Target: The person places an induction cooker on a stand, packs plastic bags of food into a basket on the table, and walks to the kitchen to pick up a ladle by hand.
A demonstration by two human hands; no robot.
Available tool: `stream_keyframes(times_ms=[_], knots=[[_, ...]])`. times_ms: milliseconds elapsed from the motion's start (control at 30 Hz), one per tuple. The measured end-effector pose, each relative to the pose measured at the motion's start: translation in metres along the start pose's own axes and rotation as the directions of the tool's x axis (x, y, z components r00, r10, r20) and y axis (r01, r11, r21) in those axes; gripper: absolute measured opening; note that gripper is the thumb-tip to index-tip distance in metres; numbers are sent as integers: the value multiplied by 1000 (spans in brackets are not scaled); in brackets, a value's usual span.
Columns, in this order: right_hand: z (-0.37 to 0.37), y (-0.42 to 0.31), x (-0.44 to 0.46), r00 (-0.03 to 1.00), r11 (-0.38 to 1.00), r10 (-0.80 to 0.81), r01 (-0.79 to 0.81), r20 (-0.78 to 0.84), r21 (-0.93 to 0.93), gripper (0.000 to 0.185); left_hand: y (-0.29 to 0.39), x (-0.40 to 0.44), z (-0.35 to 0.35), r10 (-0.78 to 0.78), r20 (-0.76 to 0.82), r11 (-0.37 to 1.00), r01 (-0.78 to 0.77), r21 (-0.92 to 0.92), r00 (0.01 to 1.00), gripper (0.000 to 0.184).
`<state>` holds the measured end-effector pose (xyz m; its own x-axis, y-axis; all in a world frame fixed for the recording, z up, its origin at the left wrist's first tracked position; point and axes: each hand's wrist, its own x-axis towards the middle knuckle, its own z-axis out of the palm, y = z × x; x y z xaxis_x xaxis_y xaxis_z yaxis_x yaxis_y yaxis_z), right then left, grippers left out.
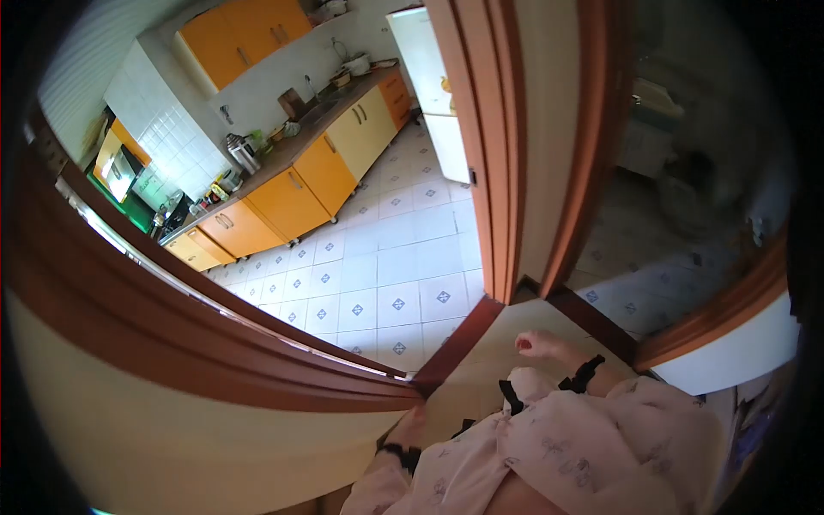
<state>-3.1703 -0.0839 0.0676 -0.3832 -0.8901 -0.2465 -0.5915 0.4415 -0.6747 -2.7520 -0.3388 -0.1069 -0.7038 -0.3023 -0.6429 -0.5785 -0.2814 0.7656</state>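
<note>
My right hand (538,344) is held in front of my body above the floor by the doorway, its fingers curled in, and I cannot make out anything in it. Low and to the left, my left hand (410,425) is close to the door frame (343,390); it is blurred and its fingers are hard to tell apart. Pale patterned clothing (566,438) with black ties at the cuffs covers my arms and body.
Through the doorway is a kitchen with orange cabinets (287,202), a kettle (243,154), a white fridge (425,69) and a tiled floor (399,266). A dark threshold (459,343) crosses the opening. A dim second room (635,283) opens at the right.
</note>
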Motion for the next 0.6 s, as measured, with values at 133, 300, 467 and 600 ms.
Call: stream_keyframes(times_ms=[133, 300, 467, 600], knots=[[-46, -33, 105, 989, 993, -77, 88, 129, -84, 24, 183, 108, -32, 279, 28, 921, -276, 275, 960, 25], [-91, -28, 268, 964, 979, -202, 201, 171, 25, 25, 327, 154, -104, 272, -248, 937, -315, -152, 930, 32], [-130, -56, 409, 969, 964, -234, 220, 82, 149, 22, 302, 177, -206, -41, -508, 696, -341, -633, 860, 27], [-137, -64, 508, 967, 957, -249, 235, 62, 168, 19, 295, 188, -242, -158, -542, 671, -313, -672, 825, 24]])
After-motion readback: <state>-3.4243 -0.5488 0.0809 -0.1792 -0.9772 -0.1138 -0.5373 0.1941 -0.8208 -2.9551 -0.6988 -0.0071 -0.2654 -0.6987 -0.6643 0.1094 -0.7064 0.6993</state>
